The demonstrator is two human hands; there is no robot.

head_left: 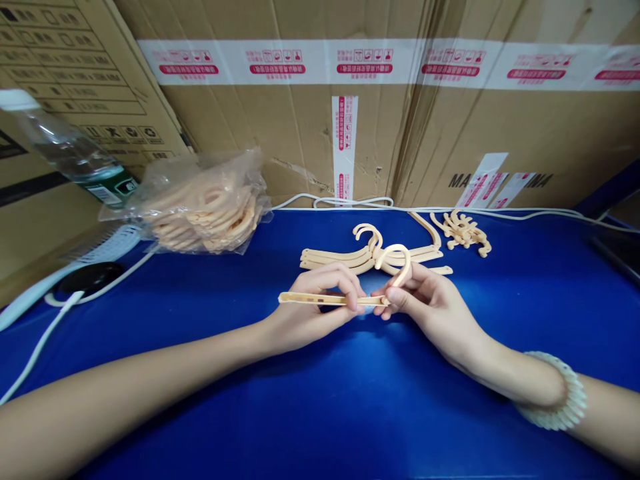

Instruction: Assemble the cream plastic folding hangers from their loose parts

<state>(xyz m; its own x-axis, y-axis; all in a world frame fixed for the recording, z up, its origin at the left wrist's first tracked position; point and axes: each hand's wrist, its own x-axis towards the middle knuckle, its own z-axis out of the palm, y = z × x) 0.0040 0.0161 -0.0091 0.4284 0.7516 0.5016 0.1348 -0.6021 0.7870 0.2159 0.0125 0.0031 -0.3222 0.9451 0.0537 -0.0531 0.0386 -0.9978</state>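
Over the blue table, my left hand (320,303) grips a beige plastic hanger arm (305,298) between thumb and fingers, its narrow edge toward me. My right hand (425,297) pinches a curved beige hanger hook (403,257) at its lower end. Hook and arm meet between my fingertips; I cannot tell whether they are joined. Just behind my hands lie several hangers (335,259) stacked together, with their hooks (367,233) toward the back. A small heap of loose hooks (463,232) sits at the back right.
A clear plastic bag (215,207) of beige hanger parts lies at the back left, beside a water bottle (80,157). A comb (107,245), a black round object (90,277) and a white cable (43,347) are at left. Cardboard boxes (250,127) wall the back.
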